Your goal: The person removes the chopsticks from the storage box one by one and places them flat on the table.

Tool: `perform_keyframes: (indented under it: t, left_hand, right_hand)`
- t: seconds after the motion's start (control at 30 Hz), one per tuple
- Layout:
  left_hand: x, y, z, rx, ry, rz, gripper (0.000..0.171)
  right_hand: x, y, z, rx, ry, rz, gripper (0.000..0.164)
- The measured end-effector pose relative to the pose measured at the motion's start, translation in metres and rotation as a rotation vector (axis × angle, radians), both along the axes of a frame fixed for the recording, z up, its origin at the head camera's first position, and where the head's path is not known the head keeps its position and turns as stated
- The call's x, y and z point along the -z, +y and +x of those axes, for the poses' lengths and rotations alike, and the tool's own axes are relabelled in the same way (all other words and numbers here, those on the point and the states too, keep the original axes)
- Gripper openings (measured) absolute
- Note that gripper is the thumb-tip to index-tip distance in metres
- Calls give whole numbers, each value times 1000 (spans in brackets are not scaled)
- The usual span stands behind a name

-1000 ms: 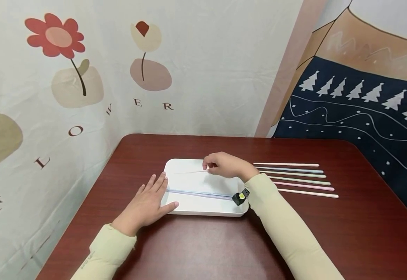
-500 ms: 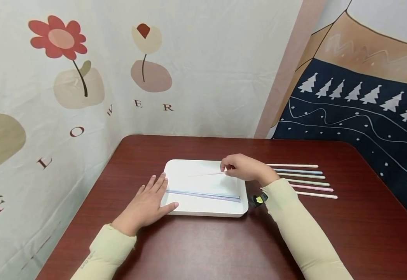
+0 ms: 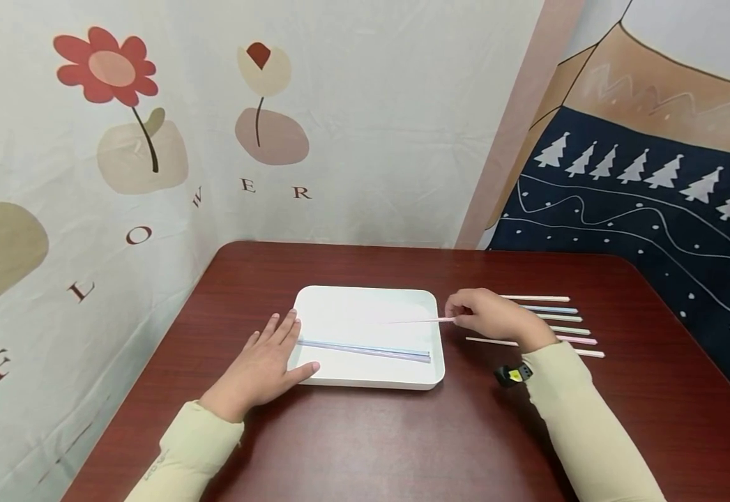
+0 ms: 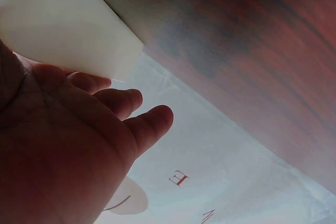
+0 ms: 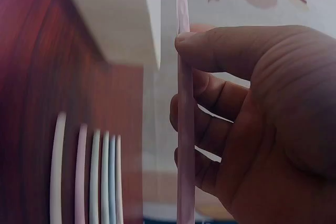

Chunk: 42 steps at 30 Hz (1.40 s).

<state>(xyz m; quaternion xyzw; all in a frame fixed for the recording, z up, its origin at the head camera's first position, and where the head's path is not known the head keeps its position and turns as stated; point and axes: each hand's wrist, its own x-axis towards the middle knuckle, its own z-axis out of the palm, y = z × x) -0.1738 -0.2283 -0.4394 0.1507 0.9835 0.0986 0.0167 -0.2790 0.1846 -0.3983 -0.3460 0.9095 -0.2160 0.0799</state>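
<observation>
In the head view a white tray (image 3: 365, 380) lies on the table. My left hand (image 3: 264, 366) rests on its left rim with fingers spread; the left wrist view shows the fingers (image 4: 152, 124) extended beside the tray (image 4: 94, 30). Inside the tray lie a blue straw (image 3: 377, 347) and a purple straw (image 3: 396, 356), close together. My right hand (image 3: 490, 315) pinches a thin pink straw (image 3: 417, 321) just past the tray's right edge, its far end over the tray. In the right wrist view, thumb and fingers hold the pink straw (image 5: 186, 124) along its length.
Several pale straws lie side by side right of the tray, partly behind the right forearm: a white straw (image 3: 589, 353), a pink straw (image 3: 578, 339), a blue straw (image 3: 553, 309) and others. Printed cloth (image 3: 390, 139) hangs behind the dark red table (image 3: 365, 446).
My right hand has moved rightward from above the tray to beyond its right edge, carrying the pink straw along. The left hand and the straws in the tray stay put.
</observation>
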Motion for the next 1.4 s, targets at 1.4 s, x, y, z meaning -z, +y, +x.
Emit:
perform_keyframes:
  t: [1.4]
  left_hand:
    - [-1,0,0,4,-3,3,97]
  right_hand:
    - [31,116,51,163,-33,75,21]
